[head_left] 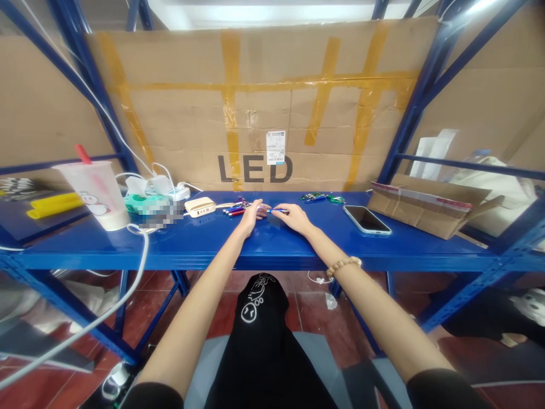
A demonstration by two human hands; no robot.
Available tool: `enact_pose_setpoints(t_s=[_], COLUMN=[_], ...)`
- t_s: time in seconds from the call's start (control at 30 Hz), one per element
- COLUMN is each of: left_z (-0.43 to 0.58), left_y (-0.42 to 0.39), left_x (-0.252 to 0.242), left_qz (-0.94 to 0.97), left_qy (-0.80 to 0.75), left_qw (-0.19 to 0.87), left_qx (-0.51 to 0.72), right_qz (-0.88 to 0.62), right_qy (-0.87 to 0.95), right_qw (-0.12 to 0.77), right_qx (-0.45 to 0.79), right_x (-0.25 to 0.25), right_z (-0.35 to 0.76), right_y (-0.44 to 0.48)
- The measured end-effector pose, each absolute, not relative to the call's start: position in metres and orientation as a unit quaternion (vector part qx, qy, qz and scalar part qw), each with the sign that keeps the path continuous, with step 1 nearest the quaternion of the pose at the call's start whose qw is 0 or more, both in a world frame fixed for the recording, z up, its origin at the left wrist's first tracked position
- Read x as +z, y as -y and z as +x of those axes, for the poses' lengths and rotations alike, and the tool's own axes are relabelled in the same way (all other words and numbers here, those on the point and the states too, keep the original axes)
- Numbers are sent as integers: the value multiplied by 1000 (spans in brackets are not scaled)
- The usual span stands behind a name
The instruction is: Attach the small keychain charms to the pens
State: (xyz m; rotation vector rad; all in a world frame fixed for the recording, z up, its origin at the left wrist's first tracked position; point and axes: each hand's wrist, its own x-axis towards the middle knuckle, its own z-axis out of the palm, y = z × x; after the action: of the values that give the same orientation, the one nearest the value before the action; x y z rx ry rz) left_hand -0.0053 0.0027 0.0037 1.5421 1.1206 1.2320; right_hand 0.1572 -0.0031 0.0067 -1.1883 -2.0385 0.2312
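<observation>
Over the blue tabletop, my right hand (293, 217) is closed, its fingertips pinching a slim blue pen-like piece (273, 211) with a silvery part. My left hand (252, 216) is beside it, fingers curled at the left end of the same piece; the exact grip is too small to make out. Just left of that hand lies a small pile of slim red, blue and purple pen-like pieces (235, 209), partly hidden by the hand. Farther back, to the right of my right hand, are several small green and blue pieces (320, 198).
A phone (367, 220) and an open cardboard box (430, 207) lie to the right. On the left stand a beige power adapter (200, 207), a drink cup (96, 196) and cables. A large carton (183, 125) backs the blue table (170, 250).
</observation>
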Motion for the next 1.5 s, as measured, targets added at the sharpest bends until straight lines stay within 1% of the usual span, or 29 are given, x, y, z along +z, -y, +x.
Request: enact_pose_setpoints(t_s=[1.5], left_z=[-6], left_y=[-2], left_x=[4], left_qz=[618], left_qy=[-449], left_qw=[421], left_qx=[489], right_qz=[-465], right_qy=[802], right_qw=[365], right_qx=[81], right_x=[7], right_z=[158], right_y=[4])
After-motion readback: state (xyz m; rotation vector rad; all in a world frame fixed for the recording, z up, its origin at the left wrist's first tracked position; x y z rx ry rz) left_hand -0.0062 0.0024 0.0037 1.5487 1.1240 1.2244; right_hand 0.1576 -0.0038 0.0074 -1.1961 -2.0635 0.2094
